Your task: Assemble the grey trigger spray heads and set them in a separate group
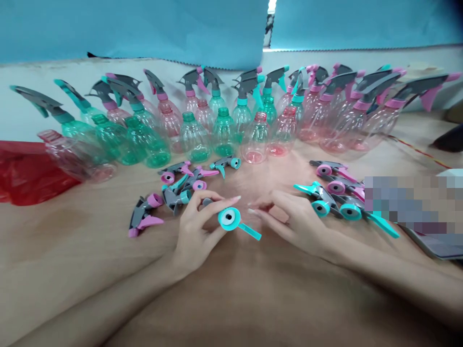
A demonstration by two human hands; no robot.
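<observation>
My left hand (197, 229) grips a trigger spray head (229, 219) between thumb and fingers. Its teal collar faces me, with a white disc and a dark hole inside, and its teal trigger points down to the right. Just right of it, my right hand (289, 217) has thumb and index finger drawn together in a pinch. Whatever those fingertips hold, if anything, is too small to make out. Beside my left hand lie several loose grey spray heads, among them one with a pink collar (146, 214). Near my right wrist is another group, including a teal one (320, 200).
Several bottles stand behind, some uncapped, like a green one (224, 132) and a pink one (254, 140); others carry spray heads (347, 115). At left lies a red plastic bag (32, 173). A pixelated patch covers an object on the right. The wooden table (238, 299) extends towards me.
</observation>
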